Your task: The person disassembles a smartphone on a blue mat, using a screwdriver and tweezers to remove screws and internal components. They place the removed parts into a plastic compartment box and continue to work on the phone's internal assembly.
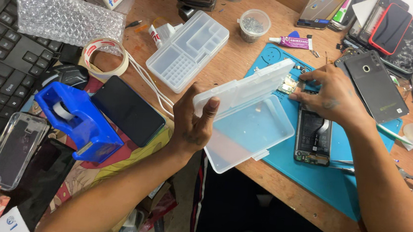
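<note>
I look down on a cluttered wooden counter (230, 69) from the head camera. My left hand (193, 122) is raised over the counter's near edge, fingers curled and thumb pressed on the rim of a clear plastic box (252, 127), gripping it at its left corner where the open lid (243, 87) hinges upward. The box sits partly on a blue work mat (324, 177) and juts over the edge. My right hand (333, 96) rests on the mat just beside the lid, fingertips pressed together on small parts at the top of an opened phone (313, 136) lying face down with its battery showing; I cannot tell what exactly they pinch. Left of the box lie a dark phone (128, 110), a blue tape dispenser (78, 118) and a roll of tape (105, 56). Behind it sits a clear compartment tray (187, 50).
</note>
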